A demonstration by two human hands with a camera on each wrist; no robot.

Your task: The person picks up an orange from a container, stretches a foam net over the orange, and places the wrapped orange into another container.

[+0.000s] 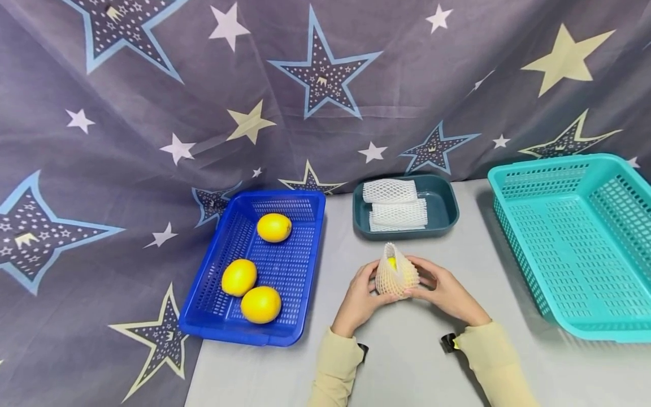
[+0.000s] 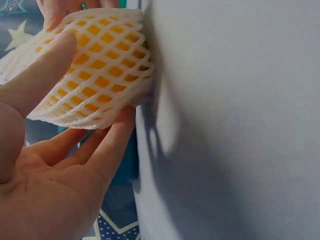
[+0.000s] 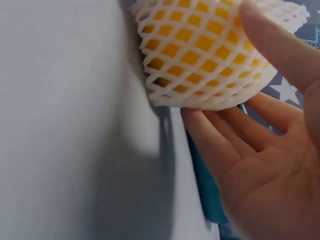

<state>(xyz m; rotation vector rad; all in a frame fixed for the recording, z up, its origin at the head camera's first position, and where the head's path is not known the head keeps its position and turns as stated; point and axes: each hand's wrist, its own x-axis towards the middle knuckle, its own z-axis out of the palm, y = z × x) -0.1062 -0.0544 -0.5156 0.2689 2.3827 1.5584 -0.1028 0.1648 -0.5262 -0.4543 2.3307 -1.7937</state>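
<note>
A yellow lemon [image 1: 392, 262] sits inside a white foam net sleeve [image 1: 398, 280] on the table, in front of the dark green tray. The sleeve's upper end is drawn to a peak, with a gap through which the fruit shows. My left hand [image 1: 358, 298] holds the sleeve from the left, thumb on the near side and fingers behind. From the right, my right hand [image 1: 448, 293] grips it in the same way. In the left wrist view, yellow shows through the mesh [image 2: 102, 65] between thumb and fingers. The right wrist view shows the thumb pressing the netting [image 3: 205, 55].
A blue basket [image 1: 305, 333] on the left contains several lemons [image 1: 260, 304]. Behind my hands, a dark green tray [image 1: 443, 206] contains white foam net sleeves [image 1: 399, 215]. A large turquoise basket [image 1: 549, 237] stands on the right. A star-patterned curtain [image 1: 315, 141] hangs behind the table.
</note>
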